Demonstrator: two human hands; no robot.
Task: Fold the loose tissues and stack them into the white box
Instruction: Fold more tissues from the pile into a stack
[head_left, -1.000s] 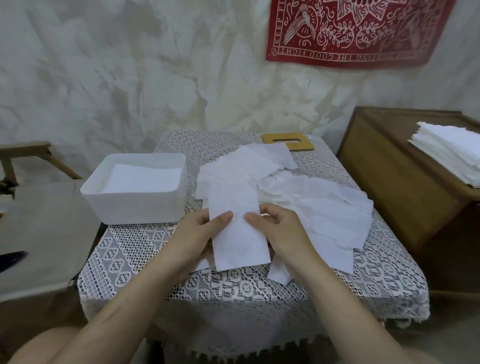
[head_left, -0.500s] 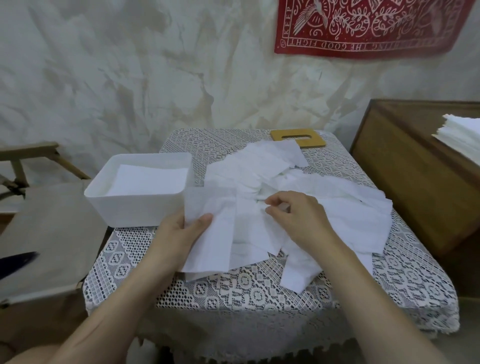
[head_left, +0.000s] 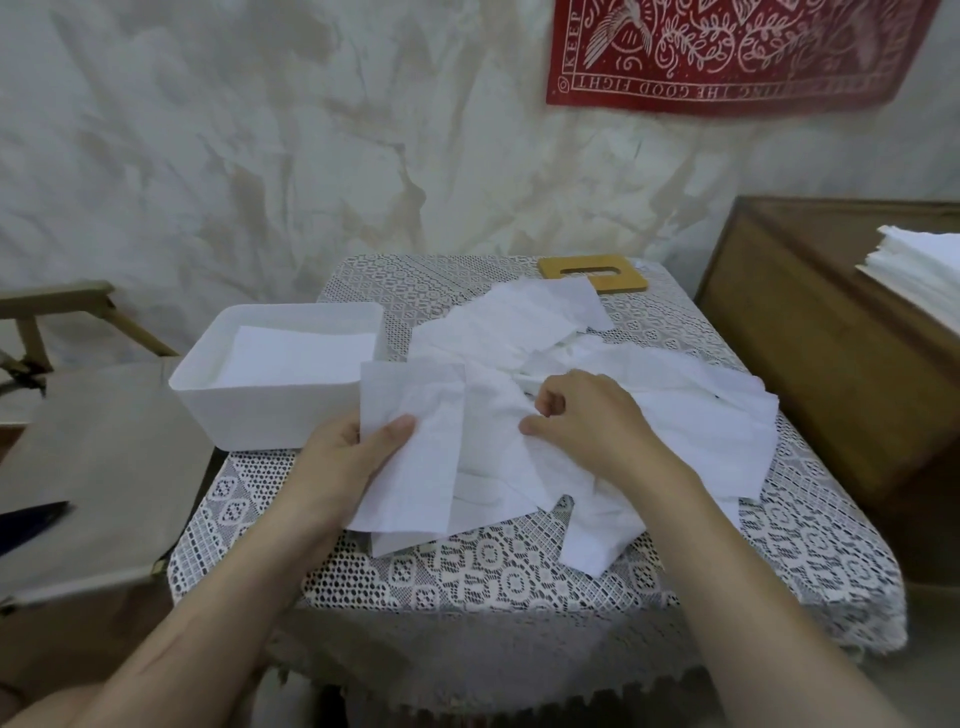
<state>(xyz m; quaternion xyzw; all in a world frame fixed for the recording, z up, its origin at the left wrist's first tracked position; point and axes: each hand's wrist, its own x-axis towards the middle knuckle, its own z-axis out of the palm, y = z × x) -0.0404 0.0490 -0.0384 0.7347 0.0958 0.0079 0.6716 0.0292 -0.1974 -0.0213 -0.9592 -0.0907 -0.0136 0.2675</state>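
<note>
Head cam: left hand (head_left: 340, 460) pinches a folded tissue (head_left: 415, 447) just beside the white box (head_left: 270, 410), right hand (head_left: 587, 421) curled, fingertips on the loose tissue pile (head_left: 649, 400) — likely mid-transfer — next, lay it flat onto the box's stack.

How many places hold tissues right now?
3: inside the white box at left, the loose pile mid-table, and a neat stack on the wooden cabinet at right. Sheets beneath the pile may be hidden.

Head-height view, forward and down, seemingly close above table (head_left: 519, 577).
</note>
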